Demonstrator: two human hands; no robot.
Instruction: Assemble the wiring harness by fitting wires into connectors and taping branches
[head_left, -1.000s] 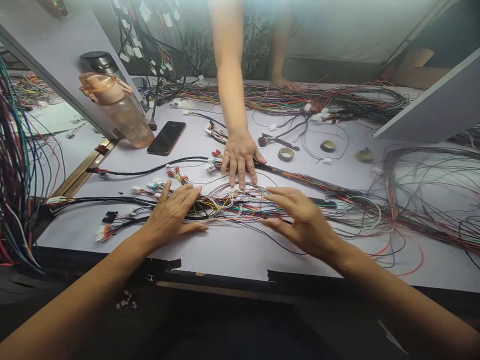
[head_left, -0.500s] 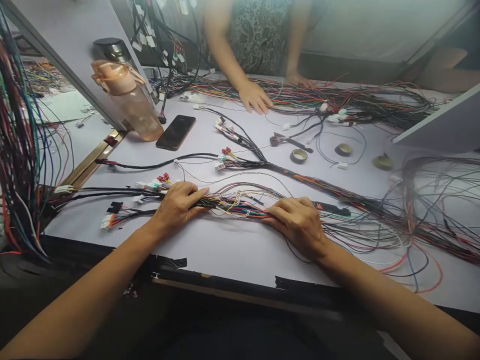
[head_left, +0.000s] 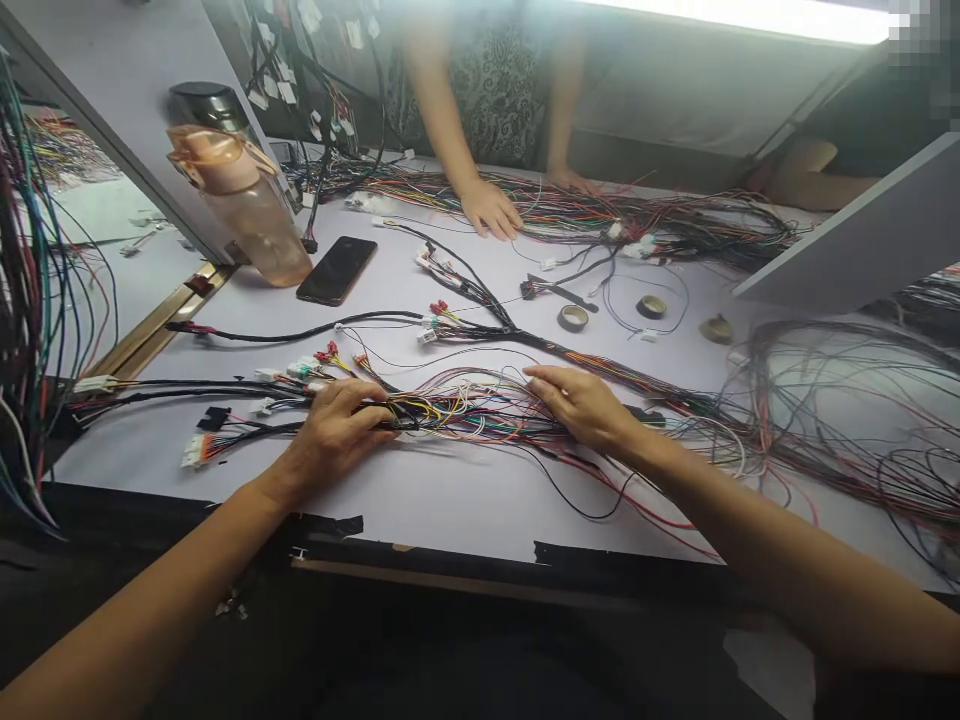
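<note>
A wire harness (head_left: 480, 420) of many coloured wires lies along the near side of the white table. Its left end splits into black-sleeved branches with connectors, among them a white and orange connector (head_left: 196, 450). My left hand (head_left: 341, 430) is closed over the bundle where those branches meet the loose wires. Farther right, my right hand (head_left: 581, 405) has its fingers drawn together at the upper edge of the wires, pinching some thin ones; the fingertips partly hide them. Behind both hands lies a second harness (head_left: 555, 347) with sleeved branches and connectors.
A peach bottle (head_left: 251, 215) and a phone (head_left: 337, 270) stand and lie at the back left. Tape rolls (head_left: 574, 317) lie beyond the second harness. Across the table, another person's hand (head_left: 491, 208) rests by a long wire bundle (head_left: 420, 188). A white panel (head_left: 855, 230) rises at right.
My right hand has moved up and slightly left from the bundle to its upper edge. The wires near it have spread, with red and black ones looping toward the front. My left hand keeps its hold.
</note>
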